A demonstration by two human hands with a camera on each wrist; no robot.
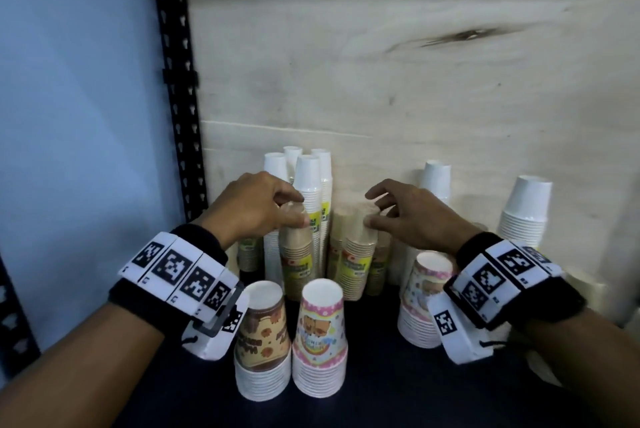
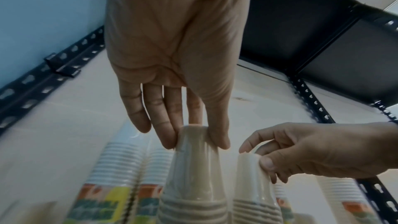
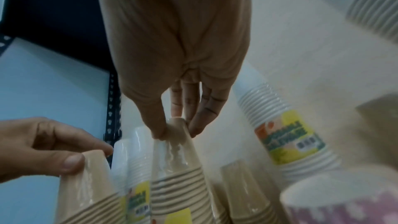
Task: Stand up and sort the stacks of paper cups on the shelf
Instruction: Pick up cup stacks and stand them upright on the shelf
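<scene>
Dark shelf [image 1: 381, 375], mid-depth: left hand [image 1: 256, 209] and right hand [image 1: 412, 216] each pinching top of a wrapped kraft stack [image 1: 298, 251], [image 1: 358, 254]. Light, crushable, slick film; better gripped lower, around ribbed rims.

The light is soft and a bit dim. The shelf floor [image 1: 381, 375] looks very dark. All the pictures are a little fuzzy. In both wrist views the near cups look smeared and shiny wrap [image 3: 172, 149] shows glare. Straight posts [image 2: 32, 81] bend near the edges.
</scene>
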